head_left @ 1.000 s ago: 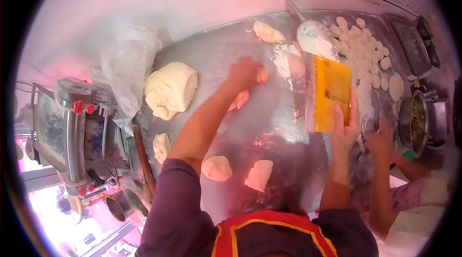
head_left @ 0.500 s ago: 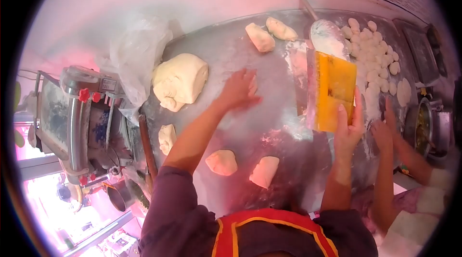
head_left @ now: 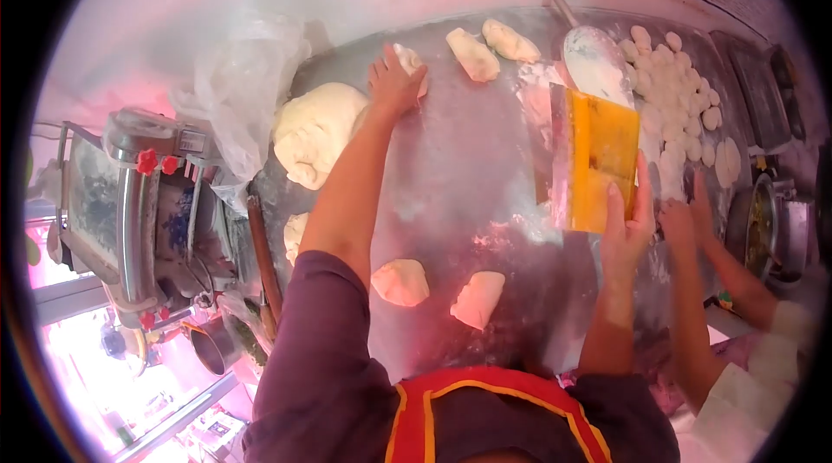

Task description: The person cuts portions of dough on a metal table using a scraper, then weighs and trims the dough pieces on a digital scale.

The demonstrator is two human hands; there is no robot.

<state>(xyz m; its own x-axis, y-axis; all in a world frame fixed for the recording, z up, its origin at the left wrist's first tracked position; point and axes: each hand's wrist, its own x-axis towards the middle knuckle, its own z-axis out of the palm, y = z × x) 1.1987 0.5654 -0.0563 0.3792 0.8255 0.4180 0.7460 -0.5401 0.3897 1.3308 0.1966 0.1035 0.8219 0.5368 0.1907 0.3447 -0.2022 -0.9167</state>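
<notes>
Near the back of the metal table (head_left: pixel 451 194), my left hand (head_left: pixel 396 84) is closed round a dough piece (head_left: pixel 410 59). My right hand (head_left: pixel 626 225) grips a yellow scraper (head_left: pixel 604 164) with a metal blade, held upright above the table. A large dough mass (head_left: pixel 316 129) lies beside my left forearm. Two dough pieces, one (head_left: pixel 473 56) and another (head_left: pixel 510 40), rest to the right of my left hand. Nearer to me are a dough piece (head_left: pixel 401 282) and a squarish one (head_left: pixel 477 299). Another piece (head_left: pixel 295 238) is partly hidden by my left arm.
A scoop of flour (head_left: pixel 596 63) and several small dough balls (head_left: pixel 676 86) lie at the back right. A co-worker's hands (head_left: pixel 685 219) work at the right, near a metal bowl (head_left: pixel 756 225). A roller machine (head_left: pixel 139 212) and rolling pin (head_left: pixel 264 259) stand left.
My left hand has moved back and to the left with a dough piece. Another dough piece now lies near the back, beside the one there before. My right hand still holds the scraper.
</notes>
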